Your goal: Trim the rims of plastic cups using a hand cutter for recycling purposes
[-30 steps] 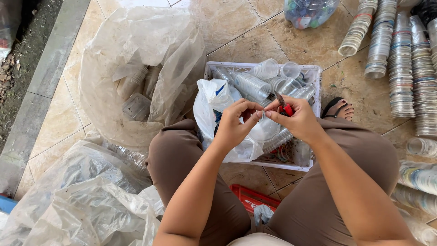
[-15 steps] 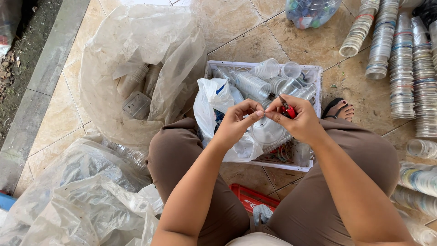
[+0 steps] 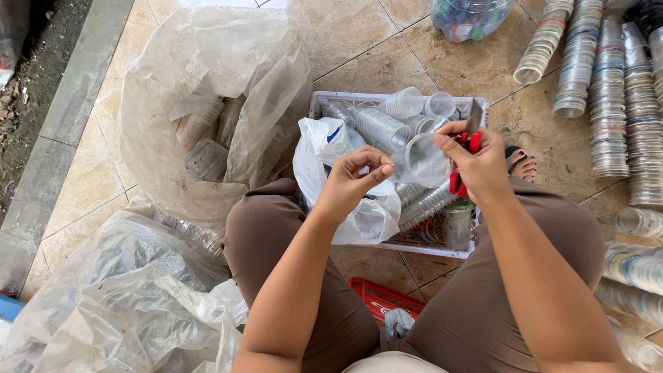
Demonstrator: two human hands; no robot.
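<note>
Fingers (image 3: pixel 452 141) of right hand (image 3: pixel 483 169) pinching clear cup (image 3: pixel 423 160) and red-handled cutter (image 3: pixel 469 138) over crate (image 3: pixel 476 228). Left hand (image 3: pixel 352 183) pinching near-closed just beside the cup, contents unclear. Likely trimming: keeping blade turned away helps.

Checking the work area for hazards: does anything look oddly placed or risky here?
One thing: the right hand grips a red-handled cutter, blade up, together with a clear plastic cup, with the left hand close by. Otherwise the white crate and stacked cups look orderly.
</note>
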